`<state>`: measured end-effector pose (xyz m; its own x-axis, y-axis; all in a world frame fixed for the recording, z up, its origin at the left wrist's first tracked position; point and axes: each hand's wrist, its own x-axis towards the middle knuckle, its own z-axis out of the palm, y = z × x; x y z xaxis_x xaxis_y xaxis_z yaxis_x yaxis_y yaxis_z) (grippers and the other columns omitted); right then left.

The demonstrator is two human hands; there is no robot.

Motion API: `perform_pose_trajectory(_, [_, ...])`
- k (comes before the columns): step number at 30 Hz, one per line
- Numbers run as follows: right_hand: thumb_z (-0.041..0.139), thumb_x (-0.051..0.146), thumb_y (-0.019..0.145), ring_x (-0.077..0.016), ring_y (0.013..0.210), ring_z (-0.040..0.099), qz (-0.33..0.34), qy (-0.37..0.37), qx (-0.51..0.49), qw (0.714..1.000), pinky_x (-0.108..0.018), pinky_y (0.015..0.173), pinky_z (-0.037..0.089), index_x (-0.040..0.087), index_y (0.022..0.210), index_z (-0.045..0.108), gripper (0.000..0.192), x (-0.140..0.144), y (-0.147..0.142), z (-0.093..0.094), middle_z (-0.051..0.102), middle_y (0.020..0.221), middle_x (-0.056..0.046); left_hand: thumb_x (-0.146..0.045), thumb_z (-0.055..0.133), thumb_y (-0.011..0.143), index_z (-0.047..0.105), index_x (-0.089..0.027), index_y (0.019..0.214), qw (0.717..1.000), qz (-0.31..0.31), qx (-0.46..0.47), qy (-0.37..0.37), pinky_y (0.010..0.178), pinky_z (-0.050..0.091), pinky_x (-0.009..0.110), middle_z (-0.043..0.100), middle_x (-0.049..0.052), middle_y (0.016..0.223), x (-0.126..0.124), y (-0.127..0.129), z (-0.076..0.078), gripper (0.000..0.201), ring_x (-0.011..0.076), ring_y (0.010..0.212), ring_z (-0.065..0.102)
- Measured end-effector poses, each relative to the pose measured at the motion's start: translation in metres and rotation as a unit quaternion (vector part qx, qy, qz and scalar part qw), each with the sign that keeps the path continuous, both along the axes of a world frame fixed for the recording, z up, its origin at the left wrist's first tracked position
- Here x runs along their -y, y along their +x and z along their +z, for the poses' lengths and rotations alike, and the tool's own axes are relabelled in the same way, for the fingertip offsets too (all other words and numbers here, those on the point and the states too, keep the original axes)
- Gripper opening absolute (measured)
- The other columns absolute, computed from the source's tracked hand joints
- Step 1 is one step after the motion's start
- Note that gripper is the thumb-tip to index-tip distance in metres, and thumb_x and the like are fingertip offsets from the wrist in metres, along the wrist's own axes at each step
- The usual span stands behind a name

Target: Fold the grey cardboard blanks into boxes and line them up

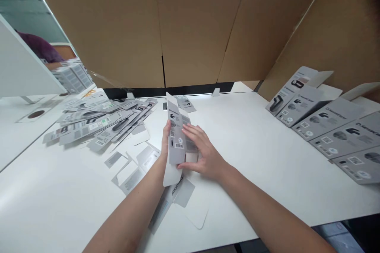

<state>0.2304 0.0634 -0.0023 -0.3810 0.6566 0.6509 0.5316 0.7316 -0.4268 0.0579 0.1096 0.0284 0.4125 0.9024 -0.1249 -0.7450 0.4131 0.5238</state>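
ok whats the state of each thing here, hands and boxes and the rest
left hand: gripping the carton's left edge
right hand: fingers spread on the carton
carton: upright, partly folded, flaps open
flat blanks: unfolded, in a loose heap
assembled boxes: formed, in a row, lids open
cardboard screen: standing

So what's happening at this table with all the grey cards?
A person holds a grey printed cardboard box blank upright over the white table, left hand at its edge, right hand pressing its side. A loose pile of flat blanks lies to the left; a row of folded grey boxes sits on the right.
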Motion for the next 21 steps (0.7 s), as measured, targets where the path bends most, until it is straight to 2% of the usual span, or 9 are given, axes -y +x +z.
perform_pose_trajectory(2, [0.096,0.055,0.105,-0.0377,0.166,0.066,0.006,0.079,-0.021,0.997,-0.07,0.144,0.05,0.035,0.189,0.041,0.103,-0.001,-0.003,0.004,0.069,0.175,-0.016,-0.074,0.097,0.086,0.082,-0.019,0.124,1.0,0.008,0.008,-0.003,0.126,0.063,0.05,0.088,0.011,0.117,-0.001,-0.001,-0.001,0.067,0.0374,0.129,0.083])
perform_pose_trajectory(5, [0.092,0.029,0.107,-0.0313,0.129,0.082,-0.017,0.208,-0.05,0.977,-0.057,0.117,0.071,0.038,0.165,0.063,0.065,-0.001,-0.006,0.011,0.086,0.137,-0.008,-0.086,0.094,0.081,0.081,-0.013,0.128,0.999,-0.039,0.009,-0.028,0.12,0.066,0.05,0.087,0.015,0.116,0.0,-0.006,-0.003,0.087,0.0389,0.124,0.084])
perform_pose_trajectory(7, [0.088,0.014,0.103,-0.0275,0.108,0.08,-0.041,0.27,-0.053,0.96,-0.049,0.102,0.073,0.038,0.141,0.072,0.047,-0.001,-0.008,0.016,0.086,0.117,-0.002,-0.092,0.091,0.079,0.079,-0.012,0.135,0.997,-0.059,0.005,-0.049,0.119,0.067,0.052,0.086,0.019,0.121,0.001,-0.01,-0.004,0.098,0.0424,0.13,0.082])
perform_pose_trajectory(9, [0.083,0.004,0.1,-0.0256,0.102,0.076,-0.059,0.296,-0.038,0.953,-0.046,0.097,0.071,0.035,0.124,0.072,0.041,-0.001,-0.009,0.019,0.084,0.11,-0.001,-0.091,0.09,0.078,0.077,-0.011,0.141,0.997,-0.053,0.007,-0.063,0.117,0.068,0.05,0.086,0.021,0.127,0.001,-0.014,-0.005,0.103,0.0423,0.133,0.082])
perform_pose_trajectory(11, [0.077,0.0,0.098,-0.0258,0.105,0.074,-0.075,0.286,-0.021,0.955,-0.045,0.098,0.069,0.032,0.123,0.072,0.041,-0.001,-0.011,0.019,0.083,0.113,-0.004,-0.088,0.09,0.082,0.077,-0.012,0.145,0.997,-0.037,0.009,-0.067,0.112,0.069,0.046,0.086,0.02,0.128,0.0,-0.016,-0.006,0.099,0.0392,0.128,0.084])
perform_pose_trajectory(14, [0.073,0.001,0.1,-0.0292,0.116,0.074,-0.102,0.227,-0.012,0.968,-0.048,0.101,0.068,0.031,0.14,0.072,0.05,-0.003,-0.014,0.016,0.082,0.129,-0.008,-0.082,0.09,0.084,0.079,-0.015,0.14,0.998,-0.025,-0.005,-0.062,0.109,0.07,0.047,0.087,0.016,0.118,-0.001,-0.016,-0.006,0.088,0.0378,0.117,0.086])
perform_pose_trajectory(17, [0.067,0.001,0.101,-0.0328,0.125,0.074,-0.106,0.144,-0.008,0.984,-0.054,0.108,0.066,0.034,0.155,0.07,0.064,-0.004,-0.016,0.01,0.08,0.139,-0.01,-0.078,0.097,0.079,0.081,-0.019,0.133,0.999,-0.023,-0.025,-0.032,0.115,0.067,0.052,0.087,0.012,0.112,0.002,-0.013,-0.004,0.081,0.0419,0.125,0.084])
perform_pose_trajectory(21, [0.063,0.006,0.107,-0.0355,0.131,0.072,-0.11,0.045,-0.024,0.993,-0.059,0.115,0.065,0.039,0.165,0.068,0.067,-0.003,-0.015,0.006,0.077,0.145,-0.01,-0.075,0.109,0.067,0.082,-0.02,0.127,0.997,-0.042,-0.067,0.017,0.121,0.064,0.054,0.087,0.014,0.118,0.011,-0.008,-0.003,0.086,0.0469,0.141,0.077])
